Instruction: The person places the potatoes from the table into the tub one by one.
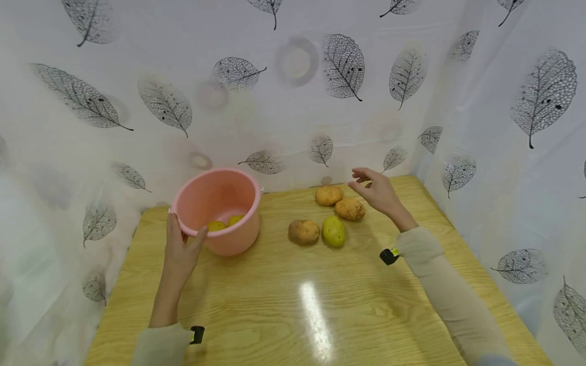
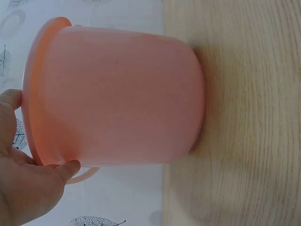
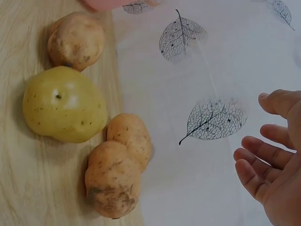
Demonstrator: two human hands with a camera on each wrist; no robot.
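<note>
A pink bucket (image 1: 233, 236) stands at the left of the table, tilted slightly in view. My left hand (image 1: 181, 252) grips its near-left rim; in the left wrist view the thumb (image 2: 70, 170) lies against the outer wall. Two yellow-green pear-like fruits (image 1: 216, 226) lie inside. Over the back right of the table my right hand (image 1: 377, 193) hovers with loosely bent fingers and nothing in them. Below and left of it are two potatoes side by side, the rear potato (image 1: 329, 195) and the front potato (image 1: 350, 209). A darker potato (image 1: 304, 232) lies beside a speckled yellow-green pear-like fruit (image 1: 333, 232).
The wood-grain table (image 1: 256, 315) ends at a white leaf-print curtain (image 1: 293, 117) at the back and along both sides. A strip of light reflects off the tabletop near the front. Each wrist wears a small black device (image 1: 389, 256).
</note>
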